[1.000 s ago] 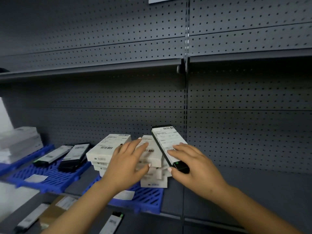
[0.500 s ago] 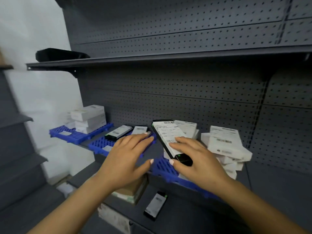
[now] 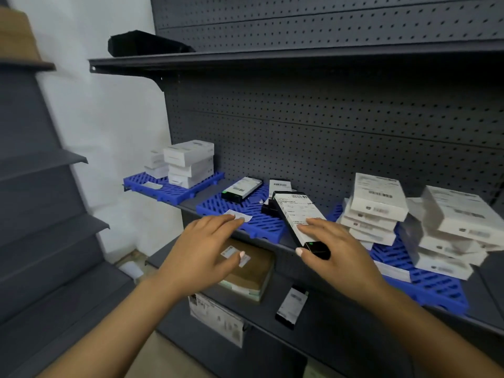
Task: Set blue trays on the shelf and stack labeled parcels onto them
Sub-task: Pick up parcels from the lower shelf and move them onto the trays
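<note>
Black labeled parcel pinched under right hand fingers; left hand spread, holding nothing.

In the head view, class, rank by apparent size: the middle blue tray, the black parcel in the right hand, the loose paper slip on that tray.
1. Middle blue tray
2. Black parcel in the right hand, though nearness enlarges it
3. Paper slip
</note>
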